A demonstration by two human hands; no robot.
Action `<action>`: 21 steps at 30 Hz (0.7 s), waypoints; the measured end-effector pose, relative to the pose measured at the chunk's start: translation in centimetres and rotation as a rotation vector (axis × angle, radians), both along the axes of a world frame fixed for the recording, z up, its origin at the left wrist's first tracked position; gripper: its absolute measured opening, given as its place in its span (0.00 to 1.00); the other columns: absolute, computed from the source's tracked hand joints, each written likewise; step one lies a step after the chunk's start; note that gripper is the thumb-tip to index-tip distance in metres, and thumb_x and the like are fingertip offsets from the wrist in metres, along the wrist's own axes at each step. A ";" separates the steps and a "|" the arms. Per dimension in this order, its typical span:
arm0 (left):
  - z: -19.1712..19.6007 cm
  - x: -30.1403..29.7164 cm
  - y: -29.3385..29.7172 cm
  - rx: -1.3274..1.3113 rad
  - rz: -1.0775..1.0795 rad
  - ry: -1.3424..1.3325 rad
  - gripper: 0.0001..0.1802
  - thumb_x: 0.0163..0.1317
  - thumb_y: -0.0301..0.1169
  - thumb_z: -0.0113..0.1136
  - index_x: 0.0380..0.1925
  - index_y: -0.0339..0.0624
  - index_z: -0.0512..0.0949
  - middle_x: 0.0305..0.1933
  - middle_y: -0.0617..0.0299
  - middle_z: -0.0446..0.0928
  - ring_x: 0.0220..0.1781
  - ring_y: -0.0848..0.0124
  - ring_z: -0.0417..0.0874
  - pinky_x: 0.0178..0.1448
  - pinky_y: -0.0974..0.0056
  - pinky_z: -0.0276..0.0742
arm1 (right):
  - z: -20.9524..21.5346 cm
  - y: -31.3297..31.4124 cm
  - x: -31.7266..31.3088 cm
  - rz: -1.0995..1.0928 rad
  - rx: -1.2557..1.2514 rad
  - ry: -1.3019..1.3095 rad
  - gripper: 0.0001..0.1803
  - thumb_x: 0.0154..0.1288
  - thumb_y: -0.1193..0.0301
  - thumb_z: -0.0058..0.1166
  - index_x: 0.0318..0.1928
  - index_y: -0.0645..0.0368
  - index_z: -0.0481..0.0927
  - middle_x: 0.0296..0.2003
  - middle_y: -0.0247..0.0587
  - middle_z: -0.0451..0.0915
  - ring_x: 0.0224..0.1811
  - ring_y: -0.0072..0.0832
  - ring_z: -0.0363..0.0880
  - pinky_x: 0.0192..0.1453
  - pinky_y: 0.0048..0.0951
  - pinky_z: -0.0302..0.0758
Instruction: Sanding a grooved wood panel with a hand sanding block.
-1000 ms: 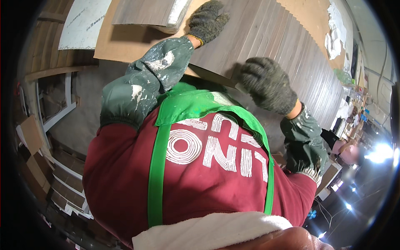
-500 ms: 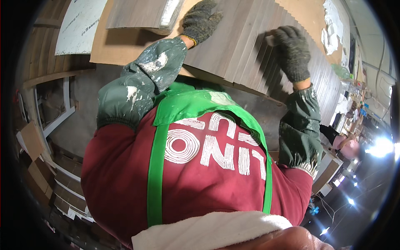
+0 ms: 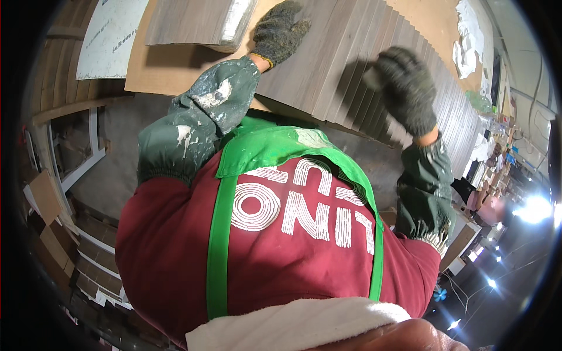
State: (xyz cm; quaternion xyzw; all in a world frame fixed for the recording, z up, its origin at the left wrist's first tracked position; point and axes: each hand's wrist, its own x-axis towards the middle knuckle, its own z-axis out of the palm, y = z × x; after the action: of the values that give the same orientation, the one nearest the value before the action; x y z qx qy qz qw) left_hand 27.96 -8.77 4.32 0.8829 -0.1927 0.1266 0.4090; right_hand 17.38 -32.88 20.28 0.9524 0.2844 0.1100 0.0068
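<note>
Grey-brown wood-look planks (image 3: 328, 64) lie overlapped in a fanned row across the work surface. My left hand (image 3: 280, 34), in a dark knitted glove with a yellow cuff edge, lies flat on the left end of the row, its thumb apart. Over the stepped edges farther right hovers my right hand (image 3: 405, 90), gloved alike, casting a shadow on the planks. Its fingers are curled, and a small pale bit shows by the thumb, too blurred to name. Left of my left hand sits a stack of similar planks (image 3: 187, 23) with a whitish wrapped side.
Brown cardboard (image 3: 152, 79) lies beneath the planks, with a white printed sheet (image 3: 108, 44) at its left. Crumpled white material (image 3: 466, 38) lies beyond the row. A person in pink (image 3: 489, 207) is in the background right. Wooden racking (image 3: 64, 88) stands at left.
My right hand has shifted slightly nearer to me above the planks, its shadow moving left. My left hand stays almost in place.
</note>
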 end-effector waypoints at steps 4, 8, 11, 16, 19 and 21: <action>-0.5 0.3 0.0 -0.012 -0.009 -0.022 0.23 0.63 0.42 0.55 0.53 0.39 0.73 0.58 0.49 0.71 0.62 0.55 0.69 0.66 0.57 0.62 | -0.7 2.3 -3.9 0.286 -0.018 0.282 0.21 0.49 0.66 0.58 0.48 0.48 0.79 0.52 0.36 0.76 0.60 0.37 0.70 0.63 0.39 0.67; -0.1 0.0 0.0 -0.016 -0.035 -0.024 0.23 0.63 0.42 0.55 0.53 0.39 0.73 0.58 0.49 0.71 0.62 0.55 0.69 0.66 0.57 0.62 | -1.2 -0.8 0.6 -0.128 -0.121 0.049 0.22 0.51 0.70 0.55 0.50 0.48 0.78 0.52 0.37 0.76 0.60 0.39 0.68 0.63 0.40 0.65; -0.2 0.7 -0.6 -0.030 -0.036 -0.014 0.23 0.62 0.42 0.55 0.53 0.39 0.73 0.59 0.49 0.71 0.62 0.54 0.69 0.66 0.56 0.62 | -0.6 -1.6 0.4 -0.032 0.065 0.076 0.21 0.47 0.68 0.60 0.47 0.49 0.79 0.49 0.36 0.77 0.57 0.39 0.71 0.61 0.40 0.68; -0.5 0.2 -0.7 0.000 -0.030 -0.029 0.24 0.62 0.42 0.55 0.54 0.39 0.73 0.59 0.48 0.71 0.62 0.54 0.69 0.66 0.56 0.62 | -0.8 1.2 -2.8 0.049 0.001 0.028 0.19 0.48 0.68 0.61 0.45 0.49 0.79 0.46 0.35 0.78 0.51 0.38 0.75 0.54 0.40 0.72; 0.0 0.3 -0.4 0.015 -0.003 -0.020 0.24 0.62 0.42 0.55 0.54 0.39 0.73 0.58 0.47 0.71 0.62 0.53 0.69 0.66 0.56 0.62 | 0.4 -3.2 -0.5 -0.207 0.126 -0.139 0.22 0.48 0.71 0.59 0.49 0.51 0.77 0.41 0.38 0.80 0.44 0.39 0.77 0.49 0.41 0.73; -1.8 0.7 -0.7 -0.004 0.005 -0.124 0.23 0.61 0.44 0.56 0.51 0.39 0.75 0.54 0.49 0.74 0.59 0.53 0.72 0.64 0.54 0.64 | 0.4 -1.6 -2.9 -0.309 0.194 -0.007 0.24 0.49 0.71 0.58 0.51 0.52 0.76 0.41 0.38 0.79 0.44 0.39 0.77 0.48 0.42 0.73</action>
State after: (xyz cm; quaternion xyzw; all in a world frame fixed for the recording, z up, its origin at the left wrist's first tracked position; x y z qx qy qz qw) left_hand 28.69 -9.49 2.55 0.8730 -0.2152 0.1824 0.3979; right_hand 14.45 -34.52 20.69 0.9806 0.1225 0.1378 -0.0673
